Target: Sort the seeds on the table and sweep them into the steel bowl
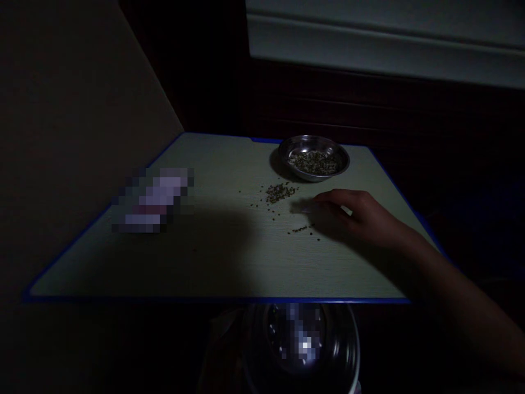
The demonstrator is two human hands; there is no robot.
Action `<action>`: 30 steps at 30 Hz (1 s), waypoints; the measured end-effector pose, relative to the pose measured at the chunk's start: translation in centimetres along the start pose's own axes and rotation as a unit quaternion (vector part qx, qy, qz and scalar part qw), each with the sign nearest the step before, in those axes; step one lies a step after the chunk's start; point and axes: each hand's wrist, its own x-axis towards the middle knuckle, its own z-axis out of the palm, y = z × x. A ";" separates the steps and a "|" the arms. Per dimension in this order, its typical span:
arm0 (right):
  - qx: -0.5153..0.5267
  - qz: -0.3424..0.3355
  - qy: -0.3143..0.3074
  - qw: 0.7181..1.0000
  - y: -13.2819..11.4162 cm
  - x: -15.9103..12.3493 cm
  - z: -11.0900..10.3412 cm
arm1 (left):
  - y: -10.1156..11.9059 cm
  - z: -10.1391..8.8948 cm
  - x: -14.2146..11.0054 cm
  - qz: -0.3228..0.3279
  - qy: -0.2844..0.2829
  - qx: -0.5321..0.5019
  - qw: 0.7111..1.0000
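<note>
My right hand (348,210) reaches in from the right, low over the table, with thumb and fingers pinched together. A small, thin, pale piece (304,208) sticks out to the left of the fingertips; its kind is too dark to make out. Just left of it lies a loose pile of small dark seeds or grains (280,192), with stray ones around. A short line of the same grains (301,229) lies nearer to me. Behind the hand stands a shallow metal bowl (314,175) partly filled with similar grains. My left hand is out of view.
The pale folding table (221,273) has a blue edge. A blurred-out flat object (153,200) lies at its left. Below the front edge is a large shiny round container (348,350). A wall (82,98) flanks the left side; the room is dim.
</note>
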 end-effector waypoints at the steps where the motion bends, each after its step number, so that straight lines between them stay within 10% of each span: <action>1: 0.007 0.005 -0.002 1.000 0.2 -0.2 0.0 | -0.1 0.1 0.0 -0.005 0.000 -0.003 1.000; 30: -0.017 0.046 -0.139 0.989 -1.4 -1.8 -1.0 | -1.8 -0.2 0.5 -0.036 -0.025 0.014 0.999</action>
